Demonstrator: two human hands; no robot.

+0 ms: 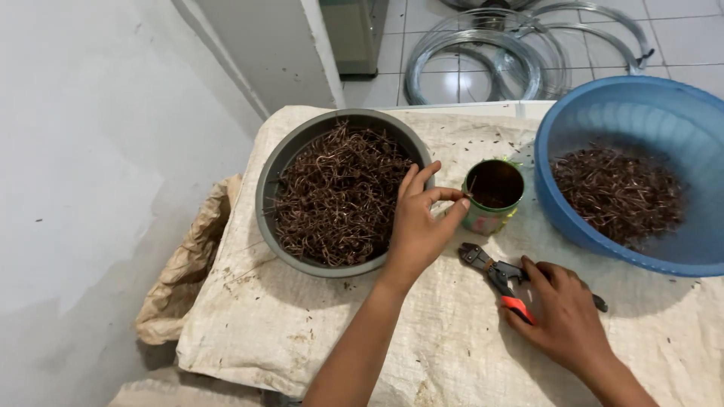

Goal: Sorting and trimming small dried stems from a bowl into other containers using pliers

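Sack-covered table, cutters underhand

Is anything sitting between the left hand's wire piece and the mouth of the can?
Nothing visible. The left hand pinches a thin wire piece right at the rim of the open can, whose mouth is uncovered. The right hand rests on the cutters, lower down.

My counter, draped in pale sacking, stands against a grey wall; coiled wire lies on the white-tiled floor.
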